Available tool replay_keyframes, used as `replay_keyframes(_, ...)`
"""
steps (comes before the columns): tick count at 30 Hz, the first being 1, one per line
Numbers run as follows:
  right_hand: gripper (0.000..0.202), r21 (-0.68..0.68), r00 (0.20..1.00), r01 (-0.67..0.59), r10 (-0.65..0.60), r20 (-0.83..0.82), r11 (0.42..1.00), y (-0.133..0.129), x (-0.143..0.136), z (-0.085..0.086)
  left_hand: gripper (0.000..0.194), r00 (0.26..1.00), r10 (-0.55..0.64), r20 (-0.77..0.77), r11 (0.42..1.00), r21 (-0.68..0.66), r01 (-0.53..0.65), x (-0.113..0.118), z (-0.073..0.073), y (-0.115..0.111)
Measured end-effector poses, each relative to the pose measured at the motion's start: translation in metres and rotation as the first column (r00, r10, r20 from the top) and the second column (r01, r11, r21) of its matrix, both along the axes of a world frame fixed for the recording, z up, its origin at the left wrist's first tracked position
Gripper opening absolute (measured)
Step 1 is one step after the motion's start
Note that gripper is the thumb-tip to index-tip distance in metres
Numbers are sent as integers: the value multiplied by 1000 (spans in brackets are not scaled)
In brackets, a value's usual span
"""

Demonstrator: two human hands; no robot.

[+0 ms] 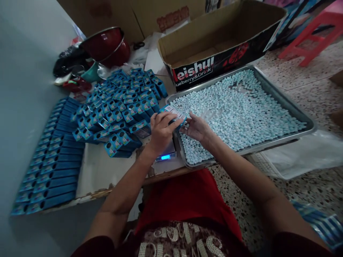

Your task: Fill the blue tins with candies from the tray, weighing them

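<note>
My left hand [162, 130] is closed round a small blue box [173, 111], tilted over the near left corner of a metal tray [308, 126]. Beside the box's right end is my right hand [197, 127], palm partly up and fingers curled; a few small pieces seem to lie at its fingertips. Pale blue and white candy-like pieces [230, 117] cover most of the tray. Below my left hand, a small scale with a lit blue display [165, 157] sits partly hidden.
Many blue boxes [115, 103] are heaped on the table, with neat rows [56, 157] at its left edge. Behind the tray stands an open carton [222, 60]. Red bowls [104, 46] sit at the back left, a red stool [316, 32] at the right.
</note>
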State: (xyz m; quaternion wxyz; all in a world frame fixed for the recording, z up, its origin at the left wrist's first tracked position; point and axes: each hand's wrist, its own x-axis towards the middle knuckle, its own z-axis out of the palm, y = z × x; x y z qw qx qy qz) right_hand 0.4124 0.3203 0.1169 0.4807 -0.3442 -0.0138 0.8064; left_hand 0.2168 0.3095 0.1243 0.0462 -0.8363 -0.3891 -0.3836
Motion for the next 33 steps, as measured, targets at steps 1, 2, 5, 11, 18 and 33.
replay_keyframes(1,31,-10,1000,4,-4,19,1000,0,1,-2,33,997,21,81,1000,-10,-20,2,-2,0)
replay_keyframes(2,28,-26,999,6,-4,49,1000,1,1,-4,29,985,47,169,998,-39,-41,3,-5,-2)
replay_keyframes(5,20,-10,992,-36,37,121,999,1,6,-12,24,900,127,417,977,-211,-40,-2,-12,-13)
replay_keyframes(11,15,79,977,-37,20,210,996,6,22,-14,57,564,363,741,835,-527,156,-48,-30,-49)
replay_keyframes(18,21,144,930,-45,-11,367,989,1,20,-3,67,529,419,738,748,-611,260,-70,-51,-71)
replay_keyframes(33,13,171,672,-515,272,689,840,-40,-2,95,19,701,471,535,853,-480,-207,-152,-8,-172)
